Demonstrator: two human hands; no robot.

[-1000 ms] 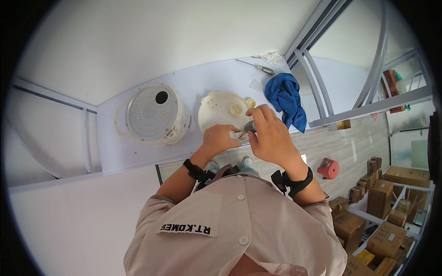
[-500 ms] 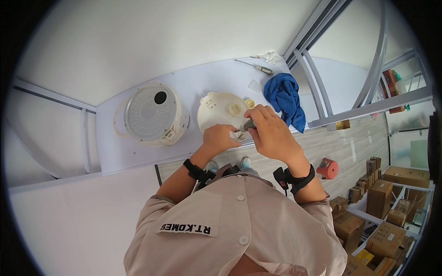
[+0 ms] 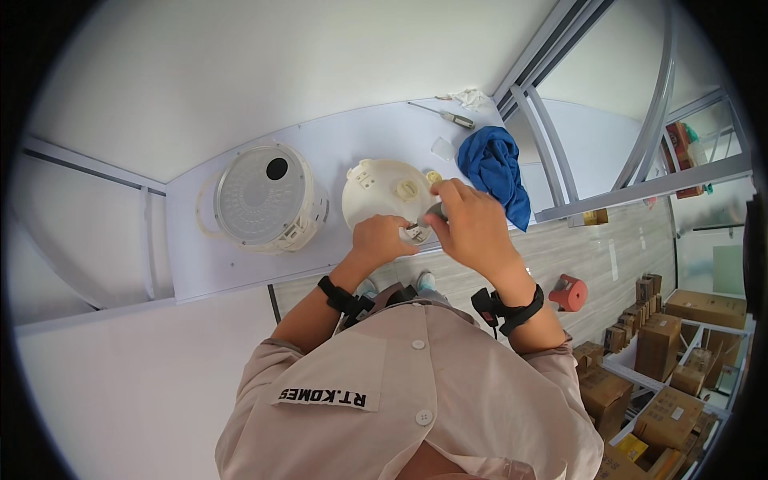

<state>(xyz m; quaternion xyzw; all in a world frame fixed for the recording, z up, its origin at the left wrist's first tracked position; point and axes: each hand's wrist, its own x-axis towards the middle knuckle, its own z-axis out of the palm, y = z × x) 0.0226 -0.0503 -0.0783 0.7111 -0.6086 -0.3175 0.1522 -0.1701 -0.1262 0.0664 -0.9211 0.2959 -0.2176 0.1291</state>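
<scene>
Both grips hold: left hand (image 3: 383, 239) on a cream lid (image 3: 372, 202), right hand (image 3: 473, 230) (curled) round a grey tool (image 3: 435, 212).

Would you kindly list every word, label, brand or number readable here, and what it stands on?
Shirt pocket: bold black lettering, which I won't copy out.
Cardboard box, lower right: printing and a white label, too small to read.
Grey disc, left: faint marks, unreadable.
Cream round part, centre: no legible text.

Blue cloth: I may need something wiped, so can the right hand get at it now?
Probably yes: the blue cloth lies close by the right hand, with nothing visible between them, though that hand holds a grey tool.
</scene>
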